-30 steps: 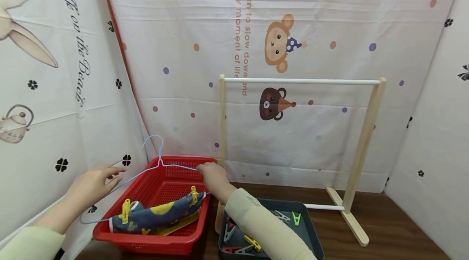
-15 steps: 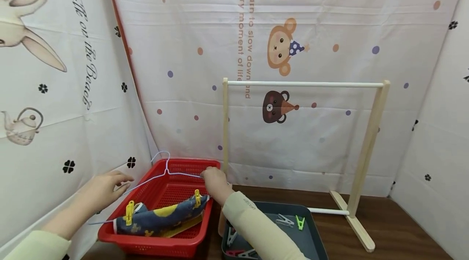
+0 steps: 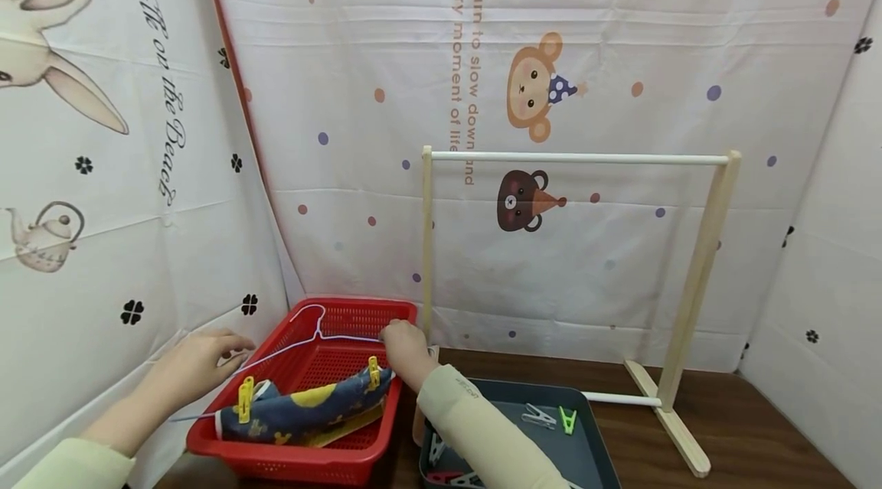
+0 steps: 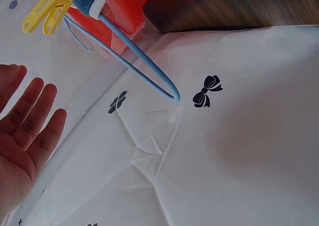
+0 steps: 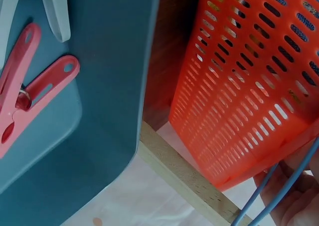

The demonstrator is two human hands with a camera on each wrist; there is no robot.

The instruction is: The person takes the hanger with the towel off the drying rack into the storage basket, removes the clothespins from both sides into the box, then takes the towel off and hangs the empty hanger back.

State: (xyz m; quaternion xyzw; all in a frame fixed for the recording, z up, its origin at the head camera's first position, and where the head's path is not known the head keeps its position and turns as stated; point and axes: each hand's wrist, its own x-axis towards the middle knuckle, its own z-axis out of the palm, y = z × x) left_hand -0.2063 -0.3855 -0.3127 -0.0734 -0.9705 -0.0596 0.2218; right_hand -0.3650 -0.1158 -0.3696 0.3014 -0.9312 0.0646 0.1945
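A thin blue wire clothes hanger leans over the red basket, its hook at the back. Navy-and-yellow cloth is fastened along its lower bar by a yellow clothespin near the left end and another yellow clothespin near the right. My right hand grips the hanger's right shoulder above the basket rim; in the right wrist view, that hand is partly cut off by the frame. Beside the left shoulder is my left hand. Its fingers are spread and apart from the wire in the left wrist view.
Right of the basket stands a dark grey tray with several clothespins, among them a green one and a red one. Behind it rises a wooden rack with a white top bar. Printed cloth walls enclose the table.
The hanger's hook has tipped down and back toward the basket, with the right hand still gripping the shoulder. The view has shifted slightly, and the left hand stays beside the hanger.
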